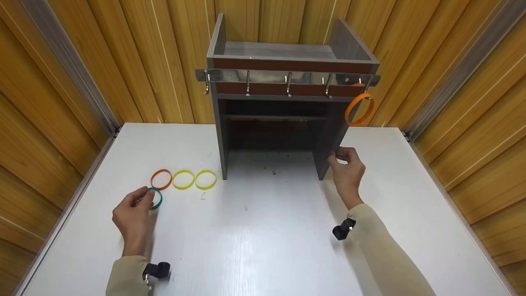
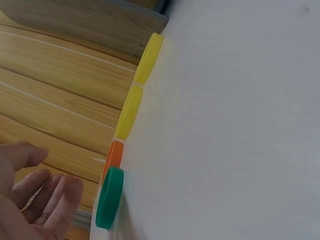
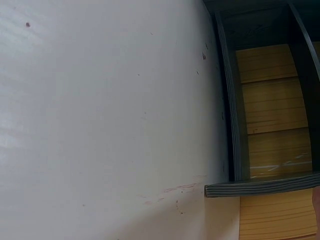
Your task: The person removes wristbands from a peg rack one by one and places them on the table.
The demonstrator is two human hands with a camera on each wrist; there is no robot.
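A green wristband (image 2: 110,198) lies on the white table, close by the orange wristband (image 1: 161,179) in the row. My left hand (image 1: 132,211) hovers at the green band, thumb and fingers spread apart; the left wrist view shows a gap between them and the band. Two yellow wristbands (image 1: 183,179) continue the row toward the grey shelf (image 1: 221,144). At the shelf's right side panel is my right hand (image 1: 348,170), thumb by the front edge; how firmly it holds cannot be seen. Another orange wristband (image 1: 360,109) hangs from the rightmost hook.
A metal rail (image 1: 267,77) with several hooks runs across the shelf's front, its ends jutting past both sides. Wood-patterned walls (image 1: 164,61) enclose the table at back and sides. Small dark marks speckle the table (image 1: 246,246).
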